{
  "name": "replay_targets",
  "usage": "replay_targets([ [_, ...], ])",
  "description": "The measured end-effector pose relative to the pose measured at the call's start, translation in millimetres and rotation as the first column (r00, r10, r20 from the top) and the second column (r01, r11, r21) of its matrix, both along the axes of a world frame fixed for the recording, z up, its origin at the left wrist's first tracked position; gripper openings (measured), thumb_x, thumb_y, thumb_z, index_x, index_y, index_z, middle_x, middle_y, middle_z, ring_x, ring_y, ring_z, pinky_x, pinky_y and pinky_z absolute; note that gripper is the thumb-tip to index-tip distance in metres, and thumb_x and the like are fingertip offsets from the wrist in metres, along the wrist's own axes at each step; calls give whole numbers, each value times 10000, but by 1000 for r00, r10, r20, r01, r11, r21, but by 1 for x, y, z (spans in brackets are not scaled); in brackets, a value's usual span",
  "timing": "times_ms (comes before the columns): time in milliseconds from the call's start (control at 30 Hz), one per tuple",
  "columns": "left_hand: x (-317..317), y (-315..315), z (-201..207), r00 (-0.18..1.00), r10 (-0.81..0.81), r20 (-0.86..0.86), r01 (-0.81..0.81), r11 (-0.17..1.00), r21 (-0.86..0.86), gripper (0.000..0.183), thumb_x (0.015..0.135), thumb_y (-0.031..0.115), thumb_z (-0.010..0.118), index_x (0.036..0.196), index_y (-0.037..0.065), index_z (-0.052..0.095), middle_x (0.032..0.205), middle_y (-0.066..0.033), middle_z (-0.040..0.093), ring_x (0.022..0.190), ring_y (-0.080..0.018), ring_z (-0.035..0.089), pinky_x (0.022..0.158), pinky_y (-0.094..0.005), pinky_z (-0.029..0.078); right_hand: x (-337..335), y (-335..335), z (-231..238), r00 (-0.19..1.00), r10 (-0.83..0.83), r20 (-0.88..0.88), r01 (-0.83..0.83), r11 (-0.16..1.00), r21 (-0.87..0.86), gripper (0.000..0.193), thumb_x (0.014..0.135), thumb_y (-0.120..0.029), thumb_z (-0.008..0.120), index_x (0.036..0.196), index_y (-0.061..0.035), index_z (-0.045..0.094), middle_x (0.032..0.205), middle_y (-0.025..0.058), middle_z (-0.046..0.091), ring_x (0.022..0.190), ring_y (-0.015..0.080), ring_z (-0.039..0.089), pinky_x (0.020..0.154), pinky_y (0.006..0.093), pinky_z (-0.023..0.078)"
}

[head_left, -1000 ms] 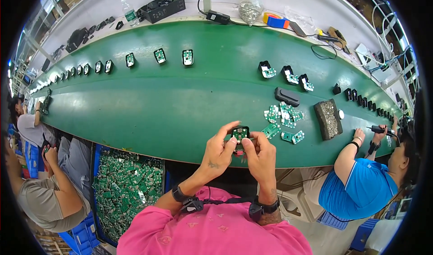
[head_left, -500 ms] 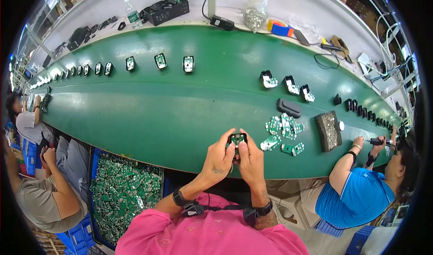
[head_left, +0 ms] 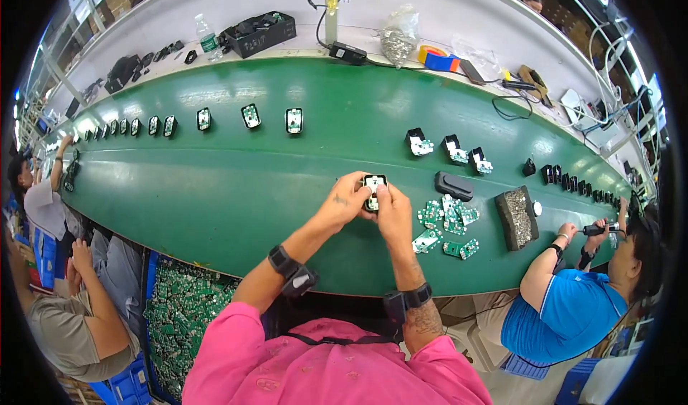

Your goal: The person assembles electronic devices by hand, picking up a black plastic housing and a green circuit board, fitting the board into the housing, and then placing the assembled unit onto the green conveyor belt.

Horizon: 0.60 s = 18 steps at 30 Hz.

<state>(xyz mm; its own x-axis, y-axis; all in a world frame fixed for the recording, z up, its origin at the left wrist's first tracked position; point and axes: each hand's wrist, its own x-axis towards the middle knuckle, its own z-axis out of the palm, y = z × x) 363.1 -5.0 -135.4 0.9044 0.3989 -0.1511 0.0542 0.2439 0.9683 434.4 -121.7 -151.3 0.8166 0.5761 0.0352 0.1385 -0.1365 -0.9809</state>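
Observation:
Over the green bench, my left hand [head_left: 347, 201] and my right hand [head_left: 393, 213] together hold a small black plastic housing [head_left: 374, 183] with a green and white circuit board in it. Both thumbs rest on its face, and the fingers wrap round its sides and underside. To the right of my right hand lie several loose circuit boards [head_left: 453, 214]. Beyond them sits a dark, closed-looking oblong case [head_left: 454, 185]. Three black housings [head_left: 418, 143] with boards tilted partly out of them stand farther back. A row of housings fitted with boards [head_left: 294, 121] runs off to the far left.
A dark tray of small metal parts [head_left: 516, 219] stands at right, near a co-worker in a blue shirt [head_left: 573, 312] holding a power screwdriver [head_left: 600, 228]. A large bin of circuit boards [head_left: 186, 312] is below the bench at left. A shelf carries a bottle [head_left: 207, 38] and tape rolls [head_left: 437, 58].
Both my hands have moved forward over the bench, away from my body, still holding the housing. The board's white parts now face up more plainly. The view has shifted slightly.

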Motion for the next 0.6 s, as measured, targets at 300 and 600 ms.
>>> replay_targets([
  [300,-3,46,12,997,-55,-47,15,790,-613,300,1000,56,466,1202,-165,488,1194,-287,639,672,-196,686,575,-212,617,-29,-35,14,975,101,-200,-108,994,-23,371,1024,-209,543,1266,66,606,640,-3,545,475,70,500,435,229,388],
  [600,24,69,10,997,63,-48,-77,920,-384,296,956,38,503,1225,-85,512,1029,-183,645,732,-285,708,599,-302,632,-73,-49,-39,918,25,396,2,998,-67,198,922,-138,676,1040,20,691,681,115,642,533,189,595,521,325,471],
])
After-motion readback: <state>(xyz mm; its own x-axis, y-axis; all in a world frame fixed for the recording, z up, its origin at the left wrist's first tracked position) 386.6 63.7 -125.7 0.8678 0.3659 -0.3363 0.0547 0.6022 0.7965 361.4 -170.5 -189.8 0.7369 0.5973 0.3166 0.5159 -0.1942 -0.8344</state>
